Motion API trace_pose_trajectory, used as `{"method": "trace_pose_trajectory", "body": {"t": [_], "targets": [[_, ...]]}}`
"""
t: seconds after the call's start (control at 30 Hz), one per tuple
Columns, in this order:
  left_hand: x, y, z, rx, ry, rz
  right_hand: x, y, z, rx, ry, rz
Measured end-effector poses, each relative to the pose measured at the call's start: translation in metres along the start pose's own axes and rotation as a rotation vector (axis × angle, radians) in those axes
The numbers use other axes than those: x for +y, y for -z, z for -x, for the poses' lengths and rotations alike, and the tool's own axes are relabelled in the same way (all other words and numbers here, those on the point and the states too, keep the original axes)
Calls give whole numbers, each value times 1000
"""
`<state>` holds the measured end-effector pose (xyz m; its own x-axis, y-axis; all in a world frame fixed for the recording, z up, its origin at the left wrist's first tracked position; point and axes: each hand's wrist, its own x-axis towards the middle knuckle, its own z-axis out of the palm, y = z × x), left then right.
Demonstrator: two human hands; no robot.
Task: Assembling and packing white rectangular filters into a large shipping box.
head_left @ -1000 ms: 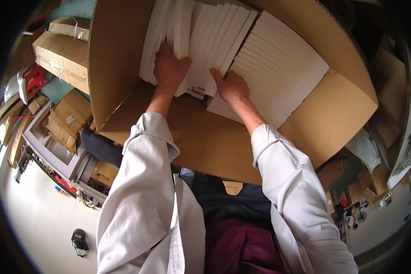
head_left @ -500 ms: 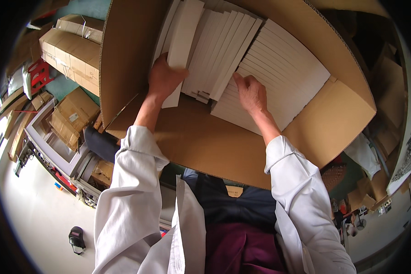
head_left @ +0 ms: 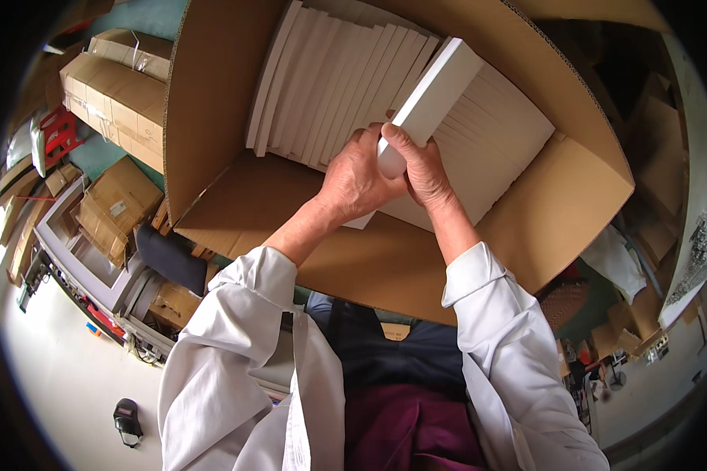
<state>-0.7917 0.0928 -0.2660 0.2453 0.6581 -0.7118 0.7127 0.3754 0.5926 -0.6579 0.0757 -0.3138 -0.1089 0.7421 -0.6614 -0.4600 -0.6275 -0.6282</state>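
In the middle of an open cardboard carton (head_left: pixel 550 212) I hold up a slim white box (head_left: pixel 436 94), tilted with its far end pointing away to the right. My right hand (head_left: pixel 426 169) is closed round its near end, with the thumb on its left edge. Pressed against the same end from the left is my left hand (head_left: pixel 353 179); its fingers are bent and partly hidden behind the box. Below them stand a left row of white slim boxes (head_left: pixel 322 86) on edge and a right row of them (head_left: pixel 503 129), partly covered by the held one.
Brown cardboard boxes (head_left: pixel 118 106) are stacked left of the carton, near a red plastic stool (head_left: pixel 59 132). A smaller carton (head_left: pixel 120 206) sits on a grey frame. On the pale floor at lower left lies a black object (head_left: pixel 127 422). More cardboard (head_left: pixel 656 165) stands at the right.
My left hand has moved right from the left row with a white slim box. My right hand has come off the right row and taken hold of that box.
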Motion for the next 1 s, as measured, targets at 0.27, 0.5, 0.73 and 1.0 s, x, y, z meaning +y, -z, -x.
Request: {"method": "trace_pose_trajectory", "body": {"t": [0.27,0.5,0.73,1.0], "targets": [[-8,-27,5,-94,-176,-96,4,51,19,335,-122,48],[-86,22,-32,305,219,-94,26,143,7,674,24,704],[-139,8,-41,220,247,-395,28,124,8,806,-44,1047],[-129,8,-53,232,242,-557,16,20,24,363,-7,1032]]}}
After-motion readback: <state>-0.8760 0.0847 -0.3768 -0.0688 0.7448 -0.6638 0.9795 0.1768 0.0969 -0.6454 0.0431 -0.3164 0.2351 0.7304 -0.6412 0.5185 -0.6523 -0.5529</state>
